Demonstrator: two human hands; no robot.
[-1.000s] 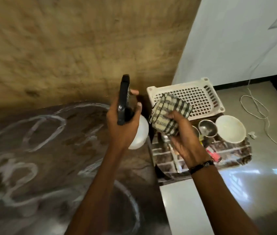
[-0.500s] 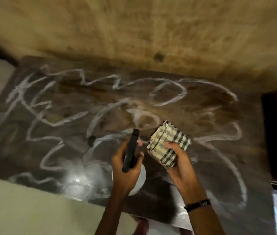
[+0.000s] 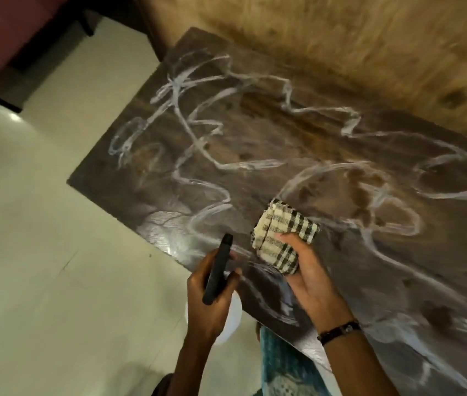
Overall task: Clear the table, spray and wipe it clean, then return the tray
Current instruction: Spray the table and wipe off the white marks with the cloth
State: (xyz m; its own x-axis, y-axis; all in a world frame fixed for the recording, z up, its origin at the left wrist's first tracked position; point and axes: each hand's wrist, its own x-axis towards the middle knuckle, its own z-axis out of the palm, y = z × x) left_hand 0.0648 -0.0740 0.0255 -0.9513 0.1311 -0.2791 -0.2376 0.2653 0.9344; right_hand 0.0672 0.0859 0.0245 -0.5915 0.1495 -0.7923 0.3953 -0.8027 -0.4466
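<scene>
Left hand (image 3: pixel 209 298) grips the spray bottle (image 3: pixel 217 270); right hand (image 3: pixel 303 270) clutches a folded cloth (image 3: pixel 282 235) above the scribbled tabletop (image 3: pixel 269 132).

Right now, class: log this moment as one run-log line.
stage: pre-spray | left hand: spray bottle | right hand: folded checked cloth | table: white scribbles unwiped

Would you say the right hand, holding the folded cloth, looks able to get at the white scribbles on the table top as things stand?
Probably yes. The right hand holds the checked cloth just above the table, and nothing lies between it and the white scribbles. The farthest corner may need a lean.
</scene>
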